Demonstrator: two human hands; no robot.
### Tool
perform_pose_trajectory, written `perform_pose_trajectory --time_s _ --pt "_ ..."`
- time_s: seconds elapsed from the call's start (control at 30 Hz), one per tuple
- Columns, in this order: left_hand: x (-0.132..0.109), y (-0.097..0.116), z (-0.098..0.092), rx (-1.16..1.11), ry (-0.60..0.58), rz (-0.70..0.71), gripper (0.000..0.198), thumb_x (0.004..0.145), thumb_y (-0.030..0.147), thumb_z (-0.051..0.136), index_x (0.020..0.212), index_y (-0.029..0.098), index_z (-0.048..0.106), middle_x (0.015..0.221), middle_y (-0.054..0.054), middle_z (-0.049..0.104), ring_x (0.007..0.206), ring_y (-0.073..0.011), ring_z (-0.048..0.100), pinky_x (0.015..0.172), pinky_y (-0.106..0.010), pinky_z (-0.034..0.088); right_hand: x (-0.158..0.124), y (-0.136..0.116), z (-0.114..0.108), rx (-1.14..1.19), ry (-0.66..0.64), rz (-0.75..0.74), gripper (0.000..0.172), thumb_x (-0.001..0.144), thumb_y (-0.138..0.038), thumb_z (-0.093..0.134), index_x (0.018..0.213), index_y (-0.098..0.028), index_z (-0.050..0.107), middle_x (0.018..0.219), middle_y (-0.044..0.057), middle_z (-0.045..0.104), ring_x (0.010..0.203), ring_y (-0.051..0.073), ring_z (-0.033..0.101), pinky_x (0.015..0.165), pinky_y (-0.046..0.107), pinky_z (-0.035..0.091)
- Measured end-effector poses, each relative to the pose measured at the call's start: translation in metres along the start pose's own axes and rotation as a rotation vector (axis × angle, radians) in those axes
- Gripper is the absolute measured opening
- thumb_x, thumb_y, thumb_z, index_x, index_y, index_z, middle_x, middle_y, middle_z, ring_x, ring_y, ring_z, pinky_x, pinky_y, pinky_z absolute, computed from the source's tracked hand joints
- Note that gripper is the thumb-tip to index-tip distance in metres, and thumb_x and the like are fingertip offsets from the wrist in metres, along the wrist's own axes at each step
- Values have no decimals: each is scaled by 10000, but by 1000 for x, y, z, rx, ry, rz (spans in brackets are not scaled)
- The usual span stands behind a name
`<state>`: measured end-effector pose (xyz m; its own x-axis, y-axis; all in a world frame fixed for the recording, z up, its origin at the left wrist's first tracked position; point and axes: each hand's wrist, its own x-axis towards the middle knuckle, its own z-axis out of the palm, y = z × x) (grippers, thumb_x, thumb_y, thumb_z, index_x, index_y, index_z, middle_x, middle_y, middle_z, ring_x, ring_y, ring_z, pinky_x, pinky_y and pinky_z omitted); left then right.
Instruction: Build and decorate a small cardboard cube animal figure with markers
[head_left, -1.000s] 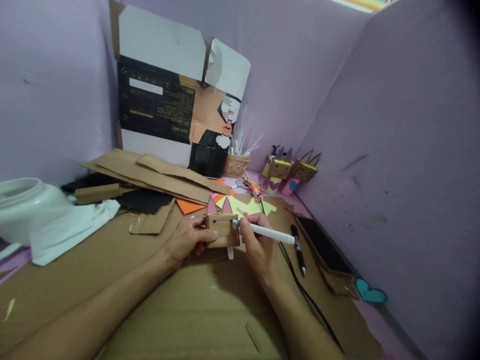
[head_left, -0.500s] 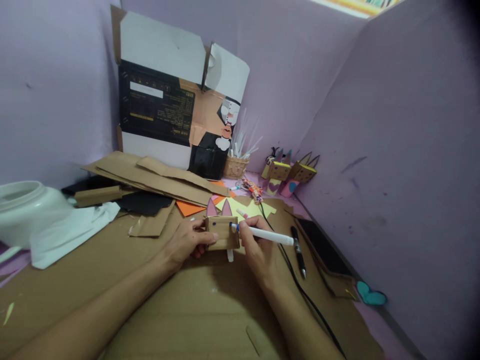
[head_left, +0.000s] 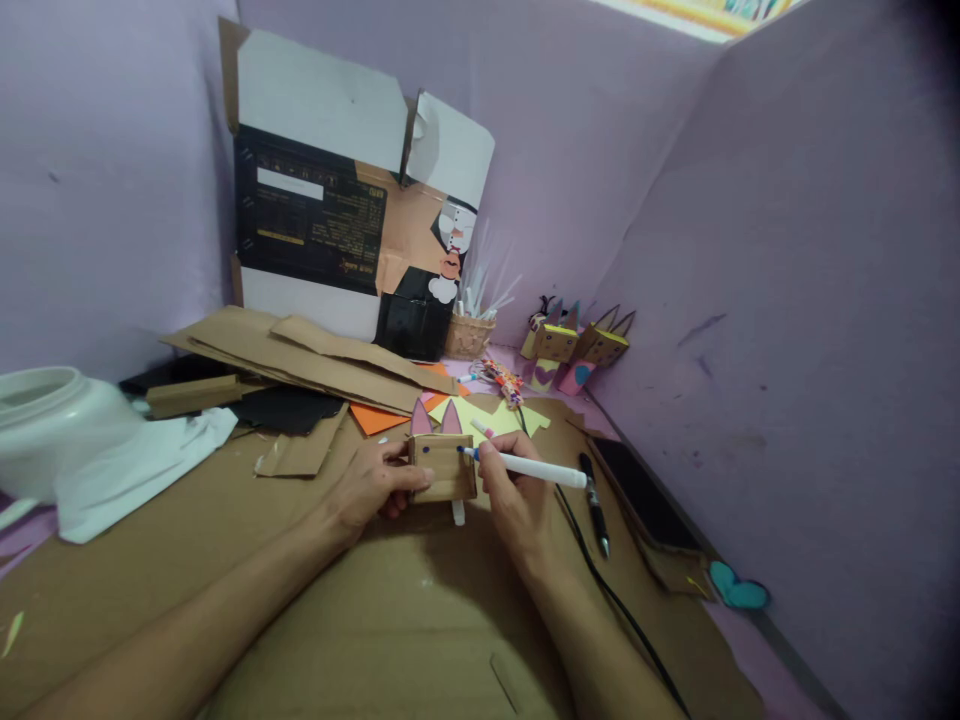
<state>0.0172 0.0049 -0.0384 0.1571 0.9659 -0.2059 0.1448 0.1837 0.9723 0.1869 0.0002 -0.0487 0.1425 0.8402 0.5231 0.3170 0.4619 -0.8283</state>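
Observation:
A small cardboard animal head (head_left: 450,478) with two pink pointed ears and two dark blue eye dots faces me at the middle of the work surface. My left hand (head_left: 375,483) grips its left edge, thumb across the front and fingers behind. Pinched in my right hand (head_left: 517,490) is a white felt-tip marker (head_left: 544,470), its blue tip at the right eye dot. A short white strip (head_left: 459,513) sticks out below the head. The left fingertips behind the cardboard are hidden.
Right of my right hand lie a black pen (head_left: 595,510), a black cable (head_left: 600,585) and a dark phone (head_left: 649,495). Cardboard sheets (head_left: 300,360), a white jar (head_left: 67,420) and a basket of markers (head_left: 470,335) stand behind and left. Finished-looking cardboard animals (head_left: 556,345) lean in the corner.
Both hands, the cardboard head and the marker hold almost the same pose. The marker tip stays by the right eye dot, and the whole view has shifted slightly.

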Motion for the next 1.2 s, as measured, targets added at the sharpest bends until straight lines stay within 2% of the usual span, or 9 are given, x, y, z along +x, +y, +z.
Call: perform_pose_trajectory --time_s 0.17,0.63,1.03,1.2 --pt "0 -1 -1 -1 -4 0 349 575 360 660 846 143 624 471 43 502 419 -95 451 387 -181 357 -1 1 -2 35 49 -16 236 865 -354 519 685 -203 492 552 -54 463 497 113 434 512 234 352" --pt "2 -3 -1 2 -15 6 353 588 369 664 850 136 619 505 35 520 423 -87 451 389 -179 354 1 -2 0 -5 -4 12 225 847 -339 519 673 -202 484 513 -60 461 465 111 429 476 228 338" --pt "2 -4 -2 -4 -13 7 354 584 373 663 851 145 619 511 39 520 421 -85 450 389 -176 354 -1 2 1 -8 -16 -9 248 856 -347 520 660 -201 479 528 -61 450 493 111 425 520 234 339" --pt "2 -4 -1 -5 -10 5 334 576 366 663 820 143 616 478 42 505 416 -87 449 384 -172 351 1 0 -1 42 51 21 225 850 -340 521 678 -199 490 550 -60 463 508 112 431 525 237 344"
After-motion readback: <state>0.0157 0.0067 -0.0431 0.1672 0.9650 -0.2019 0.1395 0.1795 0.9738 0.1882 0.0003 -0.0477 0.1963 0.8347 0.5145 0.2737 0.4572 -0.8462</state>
